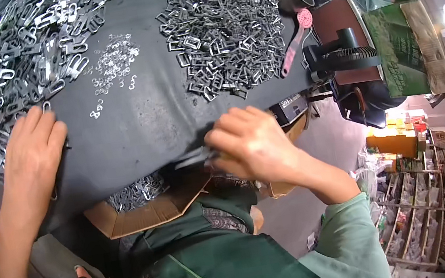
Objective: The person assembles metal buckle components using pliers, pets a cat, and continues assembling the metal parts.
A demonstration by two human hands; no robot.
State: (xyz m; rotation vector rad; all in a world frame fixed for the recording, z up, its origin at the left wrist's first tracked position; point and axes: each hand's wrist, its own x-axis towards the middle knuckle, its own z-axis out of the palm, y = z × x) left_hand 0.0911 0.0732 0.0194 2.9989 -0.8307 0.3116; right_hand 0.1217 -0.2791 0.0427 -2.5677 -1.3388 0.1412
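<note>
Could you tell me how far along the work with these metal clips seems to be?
Done, it seems: a small batch of metal pieces lies in the cardboard box at the table edge. In hand: the right hand grips a metal piece above the box, while the left hand rests on the left pile. Left: that pile, the buckle pile and the small rings remain large, so most seems ahead.

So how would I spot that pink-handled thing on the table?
Start at the dark table and find the right-hand heap of metal buckles. Just beyond its right edge, before the small black fan, lies the brush: the only pink item among grey metal.
</note>
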